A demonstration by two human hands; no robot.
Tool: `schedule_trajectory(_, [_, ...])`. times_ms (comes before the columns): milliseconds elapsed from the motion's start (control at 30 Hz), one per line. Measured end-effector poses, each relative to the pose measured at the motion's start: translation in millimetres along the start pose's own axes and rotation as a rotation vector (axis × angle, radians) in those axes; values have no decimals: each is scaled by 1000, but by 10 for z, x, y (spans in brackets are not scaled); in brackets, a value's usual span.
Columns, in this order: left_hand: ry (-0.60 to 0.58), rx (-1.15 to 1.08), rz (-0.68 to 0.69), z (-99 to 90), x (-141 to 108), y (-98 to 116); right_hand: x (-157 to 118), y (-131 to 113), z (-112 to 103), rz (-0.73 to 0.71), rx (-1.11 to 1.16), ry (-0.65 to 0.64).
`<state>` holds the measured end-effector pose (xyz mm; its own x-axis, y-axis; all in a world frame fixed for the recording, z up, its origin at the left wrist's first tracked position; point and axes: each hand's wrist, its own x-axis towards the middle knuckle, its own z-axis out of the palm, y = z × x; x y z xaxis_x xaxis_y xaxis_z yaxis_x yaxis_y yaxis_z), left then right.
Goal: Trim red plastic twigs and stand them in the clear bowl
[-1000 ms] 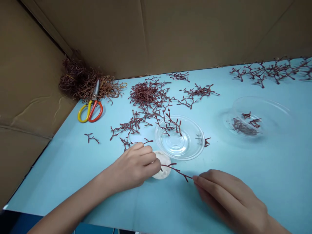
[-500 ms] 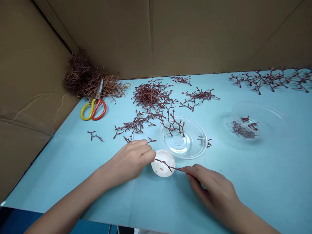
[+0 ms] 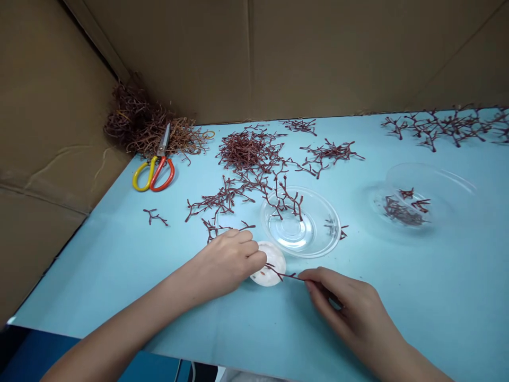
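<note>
**Brittle Twig Held in Right-Hand Pinch**

The right hand (image 3: 342, 300) pinches a thin dark-red branching twig (image 3: 283, 274) over a round white disc (image 3: 264, 279) near the pale-blue desk's (image 3: 437, 318) front edge. The left hand (image 3: 225, 262) sits just beside, its grip unclear. Excess pinch force could snap the twig.

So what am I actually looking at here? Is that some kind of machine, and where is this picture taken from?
There's no machine here. These are a person's own bare hands, seen from a camera worn on their head, looking forward and down. The right hand pinches a thin, dark red branching twig between its fingertips. The twig's far end reaches over a round white disc, next to the curled fingers of the left hand. The pale blue tabletop also holds a heap of similar twigs, scissors with yellow and orange handles, and two clear plastic dishes, both with twigs in them. Cardboard walls stand behind.
</note>
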<state>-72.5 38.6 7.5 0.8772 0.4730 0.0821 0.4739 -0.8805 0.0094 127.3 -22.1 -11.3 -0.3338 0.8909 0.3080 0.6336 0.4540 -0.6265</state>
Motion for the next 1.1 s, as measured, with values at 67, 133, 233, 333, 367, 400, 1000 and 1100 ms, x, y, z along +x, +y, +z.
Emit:
schedule_trajectory(67, [16,6,-6,-34,-5,10,2,-4,-13,10,35,2])
schedule_trajectory(133, [39,11,-16,-87,-18,19,8,-6,-25,25,70,-4])
schedule_trajectory(233, [55,-6,-36,-173,-52,23,29,-10,-43,86,139,-30])
schedule_trajectory(333, [36,-58,-80,-225,-98,7,64,-20,-48,159,246,-66])
schedule_trajectory(367, [31,-71,-95,-230,-113,-2,77,-24,-42,155,250,-58])
schedule_trajectory(400, [29,-78,-108,-228,-126,-12,88,-28,-30,124,223,-37])
schedule_trajectory(1000, [76,69,45,-105,-162,47,64,23,87,-424,-388,45])
schedule_trajectory(1100, [115,85,37,-145,-189,35,73,21,77,-378,-334,80])
